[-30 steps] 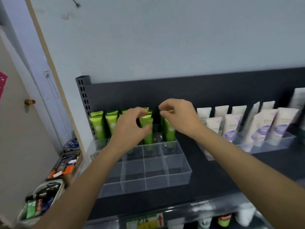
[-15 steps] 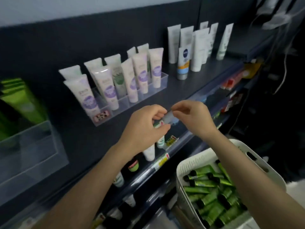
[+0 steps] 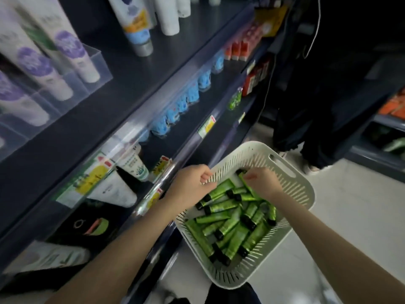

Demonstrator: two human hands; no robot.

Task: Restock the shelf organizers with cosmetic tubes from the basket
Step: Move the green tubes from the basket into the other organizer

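Basket, white slotted plastic point(image 3: 302, 194), low beside the dark shelving point(image 3: 153, 69); holds green plastic tubes with black caps point(image 3: 230, 224), heaped crosswise, none lifted clear. Right hand point(image 3: 263, 185): fingers curled down onto one tube point(image 3: 242, 175) at the far corner, seemingly pinching it. Left hand point(image 3: 188, 187): fingers curled at the shelf-side rim; blur hides whether they grip rim, tube or nothing. Hazards, judged: a tube pulled from the tangle probably drags neighbours over the wall; a pinch near the slick cap likely slips; weight on the rim may tip the basket. Clear acrylic organizer point(image 3: 96, 60) above holds white tubes with purple labels point(image 3: 65, 47), so green stock dropped there would be misfiled; its own slot is out of view
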